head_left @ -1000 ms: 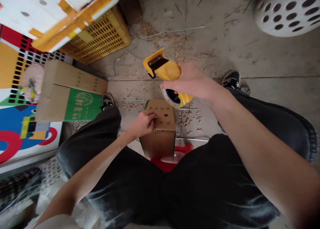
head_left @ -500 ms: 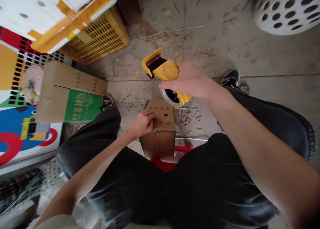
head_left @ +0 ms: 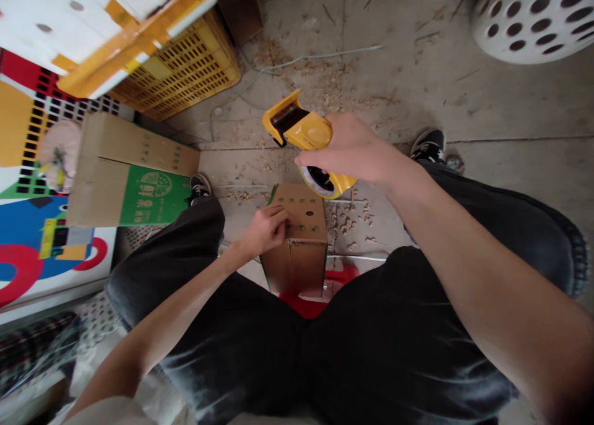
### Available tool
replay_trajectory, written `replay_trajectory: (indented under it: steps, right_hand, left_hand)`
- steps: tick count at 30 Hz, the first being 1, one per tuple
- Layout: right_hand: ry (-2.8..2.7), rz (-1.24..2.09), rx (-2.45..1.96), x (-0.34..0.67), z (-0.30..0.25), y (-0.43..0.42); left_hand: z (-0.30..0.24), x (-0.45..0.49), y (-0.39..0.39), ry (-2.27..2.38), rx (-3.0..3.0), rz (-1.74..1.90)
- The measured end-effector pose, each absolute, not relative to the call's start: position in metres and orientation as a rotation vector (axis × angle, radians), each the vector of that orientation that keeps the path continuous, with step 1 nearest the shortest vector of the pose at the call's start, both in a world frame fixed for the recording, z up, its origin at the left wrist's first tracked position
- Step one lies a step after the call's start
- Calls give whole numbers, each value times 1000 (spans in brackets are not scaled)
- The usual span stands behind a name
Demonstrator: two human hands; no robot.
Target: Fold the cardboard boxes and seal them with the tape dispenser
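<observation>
My right hand point(head_left: 355, 143) is wrapped round a yellow tape dispenser point(head_left: 306, 131), held in the air beyond the box with its cutter end pointing left. A tape roll point(head_left: 320, 179) sits in the dispenser below my fingers. Between my legs stands a small cardboard box point(head_left: 301, 264) with green print and a round hole on its top. My left hand point(head_left: 268, 228) has its fingers curled over the left side of the box's top and touches it. Its fingertips are partly hidden.
At left stands a larger cardboard box point(head_left: 111, 193) with a green panel, by my shoe. Behind it are a yellow crate point(head_left: 195, 66) and a taped white foam box point(head_left: 93, 23). A white basket with holes point(head_left: 533, 26) stands far right. Shavings-like scraps point(head_left: 343, 221) litter the floor.
The small box has turned or shifted very slightly to the right under my left hand. My right hand and the tape dispenser look almost still.
</observation>
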State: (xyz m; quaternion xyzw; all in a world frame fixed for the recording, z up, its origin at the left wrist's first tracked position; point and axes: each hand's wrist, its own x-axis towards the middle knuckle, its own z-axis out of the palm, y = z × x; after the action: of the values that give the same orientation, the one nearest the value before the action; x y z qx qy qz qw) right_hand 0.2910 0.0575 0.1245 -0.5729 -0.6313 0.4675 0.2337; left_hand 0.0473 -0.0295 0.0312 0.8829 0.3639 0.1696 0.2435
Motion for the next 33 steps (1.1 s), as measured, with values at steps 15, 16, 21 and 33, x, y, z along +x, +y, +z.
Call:
replay_trajectory:
  steps: [15,16,21,33]
  right_hand:
    - [-1785,1242,-1651,290,128,57]
    - [-1791,1234,-1656,290,128,57]
    - [-1828,1221,-1662,291,129,57]
    - [-1804,1233,-1695,290,133,56]
  left_hand:
    - [36,47,-31,886,2270,545]
    - [38,48,-32,891,2247,555]
    - [45,50,-37,909,2172,589]
    - [54,25,-25,992,2220,116]
